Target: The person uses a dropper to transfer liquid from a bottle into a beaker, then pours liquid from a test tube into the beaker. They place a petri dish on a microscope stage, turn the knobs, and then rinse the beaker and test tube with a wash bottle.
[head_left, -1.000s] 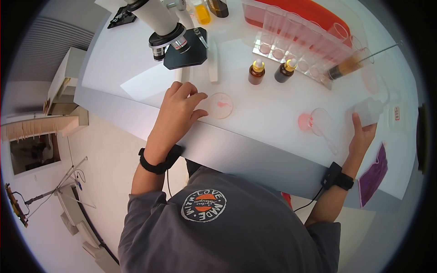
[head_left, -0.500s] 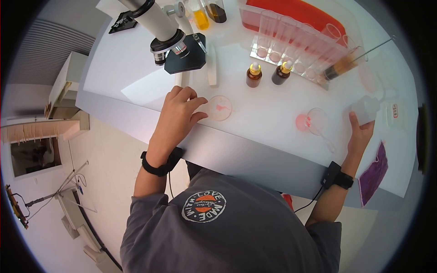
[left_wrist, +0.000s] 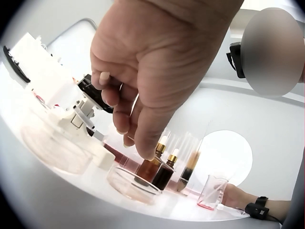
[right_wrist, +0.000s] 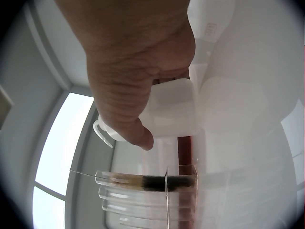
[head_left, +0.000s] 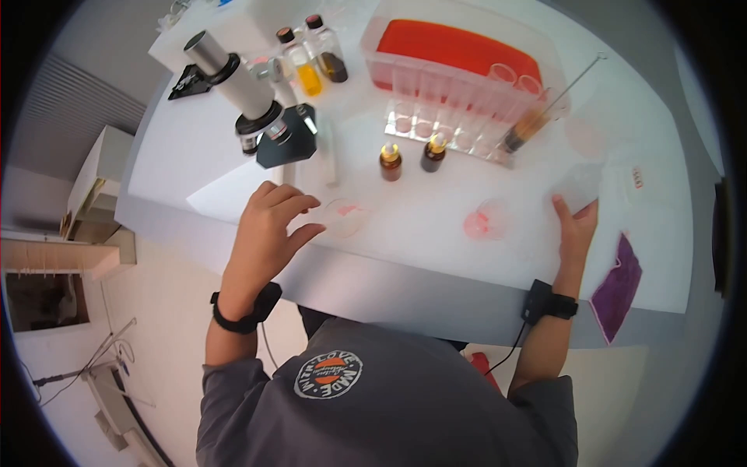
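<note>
My left hand (head_left: 268, 233) hovers beside a clear petri dish (head_left: 341, 228) with a pink smear in it, near the bench's front edge. Its fingers are loosely bent, thumb apart from them, and nothing is between them. In the left wrist view the thumb tip overlaps a brown dropper bottle (left_wrist: 148, 169) standing behind the dish. At the right, my right hand (head_left: 576, 229) grips a whitish translucent wash bottle (right_wrist: 174, 109), its thumb across the near side. The bottle's bent spout shows in the right wrist view. Left of that hand stands a small beaker (left_wrist: 213, 191) with pink liquid at its bottom.
A microscope (head_left: 257, 117) stands at the back left, with two capped bottles behind it. A rack of test tubes (head_left: 451, 140), one holding a brush (head_left: 529, 128), stands before a tub of red liquid (head_left: 459, 50). A purple cloth (head_left: 618, 289) lies at the right edge.
The head view has tilted, so the bench appears lower and further left, with more of its back showing. Both hands keep their places by the dish and the wash bottle.
</note>
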Motion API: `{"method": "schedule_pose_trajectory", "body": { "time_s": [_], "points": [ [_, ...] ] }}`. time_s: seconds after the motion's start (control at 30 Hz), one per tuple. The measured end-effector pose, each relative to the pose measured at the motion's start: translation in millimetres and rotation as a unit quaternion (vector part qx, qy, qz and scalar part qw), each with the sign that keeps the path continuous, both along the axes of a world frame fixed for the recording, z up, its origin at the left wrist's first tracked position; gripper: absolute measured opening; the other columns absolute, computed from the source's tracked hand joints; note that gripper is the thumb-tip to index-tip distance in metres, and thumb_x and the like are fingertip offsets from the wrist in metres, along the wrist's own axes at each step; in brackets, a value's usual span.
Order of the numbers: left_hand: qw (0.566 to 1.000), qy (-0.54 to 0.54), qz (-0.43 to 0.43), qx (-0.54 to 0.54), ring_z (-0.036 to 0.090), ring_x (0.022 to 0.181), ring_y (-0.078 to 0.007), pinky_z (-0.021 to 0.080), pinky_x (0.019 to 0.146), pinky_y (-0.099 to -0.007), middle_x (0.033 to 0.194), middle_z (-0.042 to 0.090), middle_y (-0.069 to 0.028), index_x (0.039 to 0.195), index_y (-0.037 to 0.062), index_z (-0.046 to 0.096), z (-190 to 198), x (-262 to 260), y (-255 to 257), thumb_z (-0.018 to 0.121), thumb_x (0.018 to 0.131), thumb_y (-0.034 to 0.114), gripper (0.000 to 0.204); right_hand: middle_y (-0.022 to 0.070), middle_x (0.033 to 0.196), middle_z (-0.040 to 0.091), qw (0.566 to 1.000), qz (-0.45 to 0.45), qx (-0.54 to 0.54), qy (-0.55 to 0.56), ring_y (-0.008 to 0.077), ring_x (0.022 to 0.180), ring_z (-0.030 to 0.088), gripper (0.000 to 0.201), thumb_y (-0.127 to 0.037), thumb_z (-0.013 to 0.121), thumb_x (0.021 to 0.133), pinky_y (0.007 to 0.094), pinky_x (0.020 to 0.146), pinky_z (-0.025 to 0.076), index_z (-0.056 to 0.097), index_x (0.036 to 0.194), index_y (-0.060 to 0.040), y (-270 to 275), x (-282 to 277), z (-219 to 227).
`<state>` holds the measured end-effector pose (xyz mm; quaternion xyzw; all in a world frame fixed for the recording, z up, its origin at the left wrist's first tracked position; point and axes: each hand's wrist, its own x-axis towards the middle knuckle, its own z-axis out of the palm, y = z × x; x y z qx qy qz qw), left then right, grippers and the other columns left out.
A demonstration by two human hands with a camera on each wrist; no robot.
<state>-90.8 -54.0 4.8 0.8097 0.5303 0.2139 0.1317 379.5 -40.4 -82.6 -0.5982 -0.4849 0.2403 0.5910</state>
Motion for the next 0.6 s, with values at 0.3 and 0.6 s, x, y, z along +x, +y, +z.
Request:
{"method": "schedule_pose_trajectory", "body": {
  "time_s": [0.3,0.6],
  "points": [
    [0.995,-0.033,0.005,0.098,0.059,0.071,-0.0194,0.046,0.066,-0.0309,0.081,0.069,-0.0046,0.1,0.0035,0.072,81.6,37.2,34.4,0.081,0.074,0.01,0.028,0.0116,0.123,0.059,0.999,0.016,0.01,0.043,0.0201,0.112,0.058,0.06,-0.004,0.079,0.08,0.0333,0.098,0.047,0.047,0.131,0.0015,-0.3,-5.2,1.5],
    [0.924,0.232,0.001,0.306,0.07,0.085,-0.0311,0.055,0.076,-0.0375,0.087,0.072,-0.0167,0.092,0.0009,0.071,112.8,126.7,204.3,0.073,0.08,0.013,0.018,0.0122,0.12,0.061,0.999,0.012,0.008,0.037,0.0208,0.109,0.06,0.06,-0.005,0.08,0.079,0.0337,0.095,0.048,0.048,0.129,0.002,0.1,-5.0,1.4]
  ]
}}
